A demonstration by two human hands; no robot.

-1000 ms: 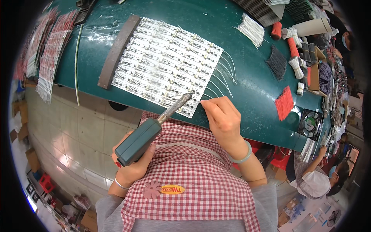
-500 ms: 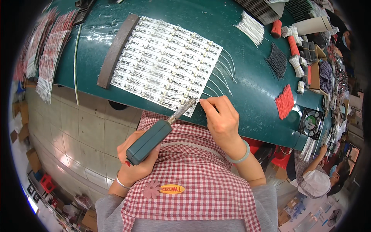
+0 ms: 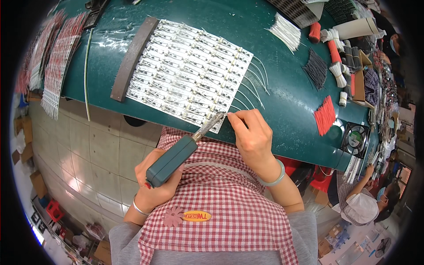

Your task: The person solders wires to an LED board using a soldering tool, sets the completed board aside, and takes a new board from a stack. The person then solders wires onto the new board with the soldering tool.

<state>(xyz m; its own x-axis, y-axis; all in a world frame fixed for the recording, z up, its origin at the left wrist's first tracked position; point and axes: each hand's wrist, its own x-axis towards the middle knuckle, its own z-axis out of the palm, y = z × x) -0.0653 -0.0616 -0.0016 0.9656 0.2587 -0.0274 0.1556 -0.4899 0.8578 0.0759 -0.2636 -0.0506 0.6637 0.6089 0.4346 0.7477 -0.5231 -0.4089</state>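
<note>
My left hand point(image 3: 161, 191) is wrapped round the dark green body of a soldering iron point(image 3: 172, 160). Its metal tip reaches up and right to the near right corner of a white circuit board panel point(image 3: 187, 73), which carries rows of small parts and thin white wires. Just beside the tip, my right hand point(image 3: 255, 138) is closed in a pinch on the end of a thin white wire, mostly hidden by the fingers. Several white wires point(image 3: 252, 86) curve out past the panel's right edge. A dark flat bar point(image 3: 134, 59) lies along its left edge.
Bundles of white wires point(image 3: 286, 32), black wires point(image 3: 315, 68) and red wires point(image 3: 324, 115) lie on the green table point(image 3: 282, 106) at right. A small black fan point(image 3: 354, 139) stands near its right end. Wired strips point(image 3: 62, 66) hang over the left edge. A co-worker point(image 3: 360, 207) sits at right.
Almost nothing differs. The soldering iron's body and my left hand have shifted very slightly right and up, while the tip and my pinching right hand stay at the panel's corner.
</note>
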